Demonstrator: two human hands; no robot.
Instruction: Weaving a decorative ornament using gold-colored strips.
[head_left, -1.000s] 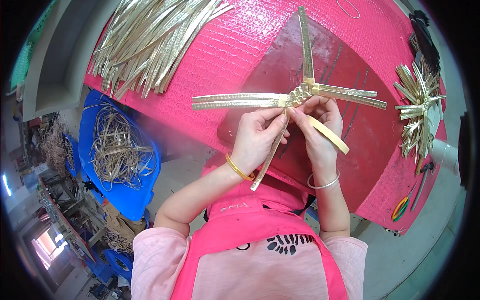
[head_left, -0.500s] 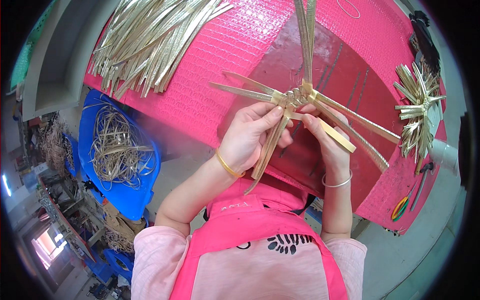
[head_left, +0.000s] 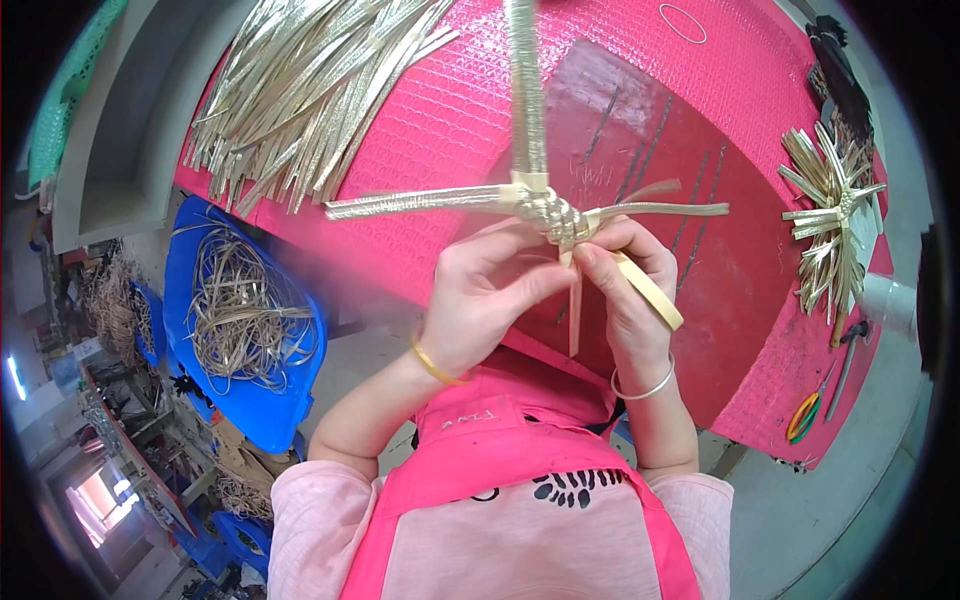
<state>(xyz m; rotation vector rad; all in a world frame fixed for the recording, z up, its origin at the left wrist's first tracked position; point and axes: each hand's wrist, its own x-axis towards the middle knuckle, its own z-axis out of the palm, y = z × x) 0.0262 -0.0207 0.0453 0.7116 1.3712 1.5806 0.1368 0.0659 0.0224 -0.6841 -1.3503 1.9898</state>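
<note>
A knotted, braided piece of metallic gold strips point(head_left: 552, 212) is held up over a dark red mat point(head_left: 735, 235). Its loose strip ends reach up, left, right and down, and pale yellow tape wraps bind several of them near the braid. My left hand point(head_left: 470, 290) is closed in a pinch at the lower end of the braid, its fingertips partly hidden. My right hand point(head_left: 635, 295), also closed, grips a loop of pale yellow tape point(head_left: 652, 295), with thumb and fingers right beside the braid.
Many loose gold strips point(head_left: 310, 90) lie at the far left of the pink-covered table point(head_left: 480, 80). A blue bin point(head_left: 265, 400) holds tangled strips. At the right are a finished-looking gold strip bundle point(head_left: 835, 215), scissors point(head_left: 803, 415) and a white roll point(head_left: 888, 305).
The braided piece has turned in my hands and shifted left, so its strips point in new directions. Both hands have moved slightly left. The tape stays in my right hand.
</note>
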